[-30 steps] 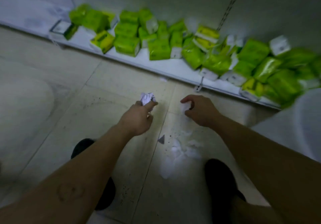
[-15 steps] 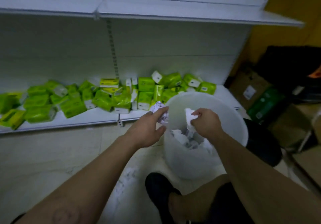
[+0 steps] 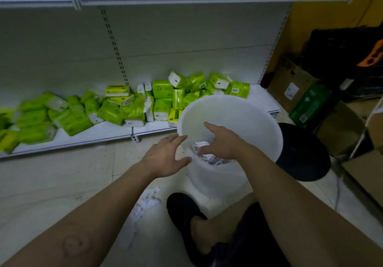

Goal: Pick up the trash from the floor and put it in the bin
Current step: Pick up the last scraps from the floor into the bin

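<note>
White shelf unit [image 3: 186, 38] fills 9 to 1 o'clock: 2 boards visible, upper one bare, slotted uprights on the back panel. Tiled floor [image 3: 51, 183] runs from 6 to 9 o'clock.

Green tissue packs [image 3: 161, 89] sit on the bottom board. About 30, piled and overlapping, so no exact count. They carry barcode stickers and print, none readable.

1 white translucent bin [image 3: 248, 121] stands on the floor at centre. At 2–3 o'clock: 1 black crate [image 3: 342, 55], 1 cardboard box [image 3: 290, 80] with a white label (text too small to read) and 1 green carton [image 3: 308, 103].

2 hands. Left hand [image 3: 163, 159] is spread wide and holds nothing, fingertips at the bin's 9 o'clock rim. Right hand [image 3: 226, 144] is over the bin mouth, fingers splayed, also holding nothing.

1 black shoe [image 3: 182, 212] is at 6 o'clock, just beside the bin base.

Trash: crumpled white paper [image 3: 202, 145] lies inside the bin, several wads, count unclear. Loose paper scraps [image 3: 146, 204] lie on the floor at the bin's 7 o'clock, beside the shoe.
</note>
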`<state>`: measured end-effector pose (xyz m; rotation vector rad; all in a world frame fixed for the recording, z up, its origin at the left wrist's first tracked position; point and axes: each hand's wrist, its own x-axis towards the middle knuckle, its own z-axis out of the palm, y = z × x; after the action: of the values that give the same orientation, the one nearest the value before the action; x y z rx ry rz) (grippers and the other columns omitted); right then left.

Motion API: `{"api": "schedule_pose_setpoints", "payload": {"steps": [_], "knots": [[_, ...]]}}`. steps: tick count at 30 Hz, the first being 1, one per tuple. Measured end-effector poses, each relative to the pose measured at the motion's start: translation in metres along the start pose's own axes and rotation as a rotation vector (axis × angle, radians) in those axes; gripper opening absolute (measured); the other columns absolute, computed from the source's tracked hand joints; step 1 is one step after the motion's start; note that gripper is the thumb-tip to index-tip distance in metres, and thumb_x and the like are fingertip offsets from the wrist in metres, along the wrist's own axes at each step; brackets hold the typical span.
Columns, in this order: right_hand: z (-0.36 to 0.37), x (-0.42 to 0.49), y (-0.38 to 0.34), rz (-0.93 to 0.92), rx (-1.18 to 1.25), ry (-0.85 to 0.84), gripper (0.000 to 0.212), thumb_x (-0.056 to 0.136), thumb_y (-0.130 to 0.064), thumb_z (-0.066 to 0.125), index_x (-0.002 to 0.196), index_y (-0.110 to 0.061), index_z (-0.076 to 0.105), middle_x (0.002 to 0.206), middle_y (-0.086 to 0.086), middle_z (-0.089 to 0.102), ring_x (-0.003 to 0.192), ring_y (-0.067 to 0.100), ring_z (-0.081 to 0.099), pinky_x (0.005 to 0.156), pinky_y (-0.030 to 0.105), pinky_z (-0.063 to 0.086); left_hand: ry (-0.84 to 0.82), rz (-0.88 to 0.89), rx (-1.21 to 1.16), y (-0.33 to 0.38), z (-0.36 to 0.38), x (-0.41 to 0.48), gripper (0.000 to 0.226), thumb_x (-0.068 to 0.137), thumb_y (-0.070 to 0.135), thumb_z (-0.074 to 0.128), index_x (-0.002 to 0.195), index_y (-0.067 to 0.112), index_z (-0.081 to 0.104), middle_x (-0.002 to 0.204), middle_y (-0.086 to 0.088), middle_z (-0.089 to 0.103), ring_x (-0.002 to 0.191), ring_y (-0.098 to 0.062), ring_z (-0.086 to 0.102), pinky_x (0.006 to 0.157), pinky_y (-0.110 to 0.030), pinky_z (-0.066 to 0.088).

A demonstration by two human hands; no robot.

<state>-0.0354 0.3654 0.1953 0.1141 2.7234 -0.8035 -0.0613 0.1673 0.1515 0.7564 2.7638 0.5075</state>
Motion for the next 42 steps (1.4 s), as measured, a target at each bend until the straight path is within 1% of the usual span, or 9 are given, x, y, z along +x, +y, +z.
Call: {"api": "schedule_pose_setpoints", "payload": {"steps": [9,13,19,24,28,31,34,37,42], "knots": [[0.060,0.011,-0.074,-0.218,-0.270,-0.155,0.095,0.076,-0.051,0.069,0.151,-0.026,0.016,0.159,0.007,0.017,0.145,0.025,0.021,0.115,0.041,0.028,-0.006,-0.300,0.064,-0.092,-0.005,-0.084,0.082,0.082,0.069,0.048,0.149,0.028,0.025,0.157,-0.002,0.027,0.145,-0.020,0.021,0.115,-0.040,0.028],[0.100,0.028,-0.096,-0.193,-0.375,-0.299,0.096,0.076,-0.052,0.068,0.151,-0.027,0.014,0.159,0.011,0.013,0.145,0.029,0.020,0.115,0.045,0.027,-0.005,-0.419,0.050,-0.136,0.002,-0.121,0.079,0.082,0.069,0.047,0.147,0.027,0.030,0.154,-0.002,0.034,0.145,-0.021,0.023,0.113,-0.044,0.030],[0.170,0.045,-0.114,-0.119,-0.339,-0.461,0.092,0.079,-0.046,0.069,0.151,-0.021,0.018,0.159,0.006,0.018,0.145,0.026,0.021,0.115,0.038,0.023,-0.072,-0.601,-0.173,-0.190,0.034,-0.159,0.083,0.081,0.061,0.059,0.148,0.025,0.026,0.151,-0.008,0.039,0.137,-0.028,0.037,0.110,-0.047,0.036],[0.237,0.057,-0.108,-0.061,-0.342,-0.556,0.084,0.083,-0.045,0.065,0.149,-0.018,0.023,0.158,0.007,0.022,0.144,0.027,0.024,0.114,0.037,0.024,-0.125,-0.710,-0.236,-0.233,0.078,-0.169,0.076,0.084,0.051,0.060,0.146,0.021,0.029,0.144,-0.009,0.048,0.130,-0.029,0.046,0.104,-0.044,0.042],[0.294,0.071,-0.101,-0.062,-0.331,-0.561,0.061,0.081,-0.039,0.066,0.133,-0.010,0.049,0.137,0.013,0.051,0.120,0.029,0.052,0.093,0.033,0.043,-0.170,-0.775,-0.286,-0.265,0.118,-0.164,0.071,0.085,0.046,0.060,0.145,0.021,0.030,0.140,-0.009,0.052,0.127,-0.028,0.050,0.101,-0.040,0.045],[0.337,0.089,-0.094,-0.076,-0.353,-0.588,0.058,0.080,-0.039,0.064,0.130,-0.017,0.047,0.130,0.010,0.052,0.113,0.027,0.054,0.092,0.037,0.048,-0.175,-0.807,-0.293,-0.290,0.150,-0.153,0.067,0.086,0.043,0.060,0.144,0.023,0.034,0.139,-0.008,0.052,0.125,-0.026,0.051,0.100,-0.041,0.046],[0.375,0.110,-0.085,-0.089,-0.347,-0.572,0.041,0.084,-0.034,0.054,0.122,-0.020,0.050,0.118,0.010,0.058,0.101,0.026,0.058,0.086,0.041,0.053,-0.151,-0.835,-0.302,-0.311,0.185,-0.135,0.060,0.085,0.041,0.062,0.138,0.024,0.041,0.132,-0.006,0.057,0.117,-0.025,0.056,0.093,-0.040,0.051],[0.401,0.132,-0.081,-0.088,-0.322,-0.416,0.049,0.087,-0.037,0.055,0.133,-0.023,0.043,0.120,0.009,0.054,0.103,0.026,0.058,0.079,0.032,0.049,-0.056,-0.900,-0.331,-0.325,0.215,-0.113,0.054,0.084,0.041,0.062,0.131,0.021,0.048,0.123,-0.007,0.061,0.108,-0.026,0.060,0.085,-0.039,0.052],[0.431,0.169,-0.083,-0.018,-0.369,-0.251,0.057,0.087,-0.040,0.058,0.135,-0.014,0.042,0.132,0.011,0.054,0.111,0.030,0.059,0.085,0.037,0.049,0.017,-0.969,-0.290,-0.348,0.250,-0.083,0.056,0.079,0.049,0.065,0.120,0.015,0.051,0.110,-0.009,0.059,0.096,-0.026,0.060,0.072,-0.037,0.051]]}}
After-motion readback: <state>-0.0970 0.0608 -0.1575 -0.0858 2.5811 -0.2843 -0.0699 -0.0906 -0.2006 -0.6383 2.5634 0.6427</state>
